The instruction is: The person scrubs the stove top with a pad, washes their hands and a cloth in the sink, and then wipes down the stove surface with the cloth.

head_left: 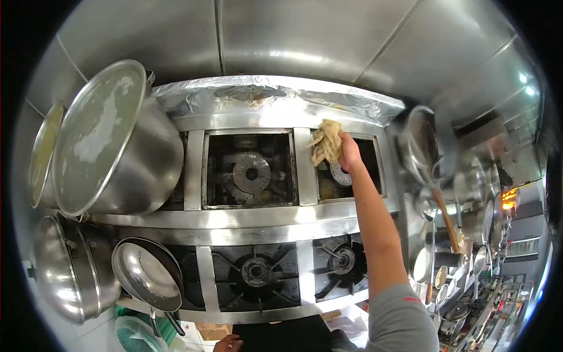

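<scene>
My right hand [350,154] is closed around a bunched, yellowish-brown cloth [327,142]. It holds the cloth above the steel divider [304,167] between the two rear burner wells. Below the hand, a round burner [341,175] shows partly in the right well. The left rear well holds a larger round burner [252,173] with no grate over it. At the bottom edge is my left hand [229,344], cut off by the frame; its visible fingers look loosely open, with nothing seen in them.
Large steel pots [153,158] with cloudy liquid stand at the left. Frying pans [146,273] rest on the front left, beside a steel pot [64,270]. Front burners [256,271] carry black grates. Crumpled foil [234,97] lines the back ledge. Ladles and a wooden-handled pan [422,144] crowd the right.
</scene>
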`<state>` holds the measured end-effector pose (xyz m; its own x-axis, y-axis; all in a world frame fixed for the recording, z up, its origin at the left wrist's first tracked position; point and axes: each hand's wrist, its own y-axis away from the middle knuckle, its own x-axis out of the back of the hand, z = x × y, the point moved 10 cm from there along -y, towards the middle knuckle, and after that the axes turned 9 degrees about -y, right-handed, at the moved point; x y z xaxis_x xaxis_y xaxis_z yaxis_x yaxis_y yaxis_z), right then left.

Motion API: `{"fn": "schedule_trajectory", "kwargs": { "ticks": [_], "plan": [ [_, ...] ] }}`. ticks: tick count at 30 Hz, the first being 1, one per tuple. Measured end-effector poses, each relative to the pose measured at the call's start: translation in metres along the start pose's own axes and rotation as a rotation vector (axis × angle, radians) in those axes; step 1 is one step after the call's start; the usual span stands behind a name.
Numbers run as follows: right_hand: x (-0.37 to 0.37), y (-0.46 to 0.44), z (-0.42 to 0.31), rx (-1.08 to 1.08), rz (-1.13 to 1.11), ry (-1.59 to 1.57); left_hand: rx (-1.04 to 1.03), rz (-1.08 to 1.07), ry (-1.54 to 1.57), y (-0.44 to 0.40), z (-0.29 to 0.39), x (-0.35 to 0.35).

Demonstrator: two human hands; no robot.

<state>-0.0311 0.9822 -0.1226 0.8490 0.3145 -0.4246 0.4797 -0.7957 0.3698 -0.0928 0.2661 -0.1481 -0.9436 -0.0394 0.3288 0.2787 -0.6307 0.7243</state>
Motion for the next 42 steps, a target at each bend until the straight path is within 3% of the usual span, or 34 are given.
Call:
{"fn": "schedule_trajectory", "kwargs": {
  "ticks": [2, 3, 5, 9, 11, 13, 21, 25, 26, 28, 29, 31, 33, 34, 36, 37, 39, 41, 42],
  "plan": [
    [-0.020, 0.028, -0.037, 0.327, 0.272, 0.331, 0.044, -0.010, 0.055, 0.003, -0.021, -0.011],
    [-0.018, 0.019, -0.022, 0.318, 0.276, 0.330, 0.052, -0.014, 0.052, 0.003, -0.015, -0.010],
    [-0.038, 0.015, -0.015, 0.535, 0.267, 0.984, 0.082, -0.020, 0.039, 0.003, 0.002, -0.009],
    [-0.033, 0.038, 0.006, 0.562, 0.335, 0.949, 0.012, -0.061, 0.039, -0.006, 0.003, -0.018],
    [-0.039, 0.041, -0.001, 0.627, 0.381, 1.091, 0.005, -0.074, -0.002, -0.010, 0.008, -0.016],
    [-0.052, 0.031, -0.016, 0.736, 0.353, 1.062, 0.180, -0.065, 0.022, -0.009, 0.009, -0.001],
    [-0.062, 0.055, -0.001, 0.626, 0.242, 1.168, 0.020, -0.018, -0.019, -0.015, 0.012, -0.002],
    [-0.036, 0.098, 0.031, 0.260, 0.111, 1.179, -0.059, -0.054, -0.115, -0.028, 0.048, -0.002],
    [-0.031, 0.113, 0.030, 0.274, 0.108, 1.173, -0.069, -0.052, -0.200, -0.031, 0.067, 0.004],
    [-0.035, 0.136, 0.042, 0.259, -0.167, 1.297, -0.010, -0.096, -0.177, -0.032, 0.088, 0.009],
    [-0.032, 0.138, 0.025, 0.266, -0.157, 1.296, 0.055, -0.153, -0.148, -0.032, 0.090, 0.006],
    [-0.030, 0.133, 0.037, -0.029, -0.502, 1.628, 0.045, -0.149, -0.151, -0.031, 0.097, 0.012],
    [-0.008, 0.133, 0.043, -0.330, -1.081, 1.682, 0.047, -0.145, -0.145, -0.026, 0.093, 0.018],
    [-0.010, 0.144, 0.031, -0.331, -1.084, 1.682, 0.054, -0.111, -0.157, -0.025, 0.088, 0.022],
    [0.003, 0.125, -0.048, -0.052, -0.181, 1.330, 0.068, -0.081, -0.158, -0.022, 0.076, 0.023],
    [0.003, 0.131, -0.035, -0.059, -0.187, 1.332, 0.102, -0.091, -0.145, -0.021, 0.066, 0.020],
    [-0.021, 0.144, -0.023, 0.333, -0.245, 1.187, 0.141, -0.095, -0.124, -0.021, 0.059, 0.019],
    [-0.048, 0.161, 0.027, 0.442, -0.406, 1.432, 0.090, -0.178, -0.250, -0.022, 0.069, 0.015],
    [-0.059, 0.173, 0.027, 0.527, -0.368, 1.430, 0.110, -0.170, -0.240, -0.023, 0.069, 0.016]
  ]
}}
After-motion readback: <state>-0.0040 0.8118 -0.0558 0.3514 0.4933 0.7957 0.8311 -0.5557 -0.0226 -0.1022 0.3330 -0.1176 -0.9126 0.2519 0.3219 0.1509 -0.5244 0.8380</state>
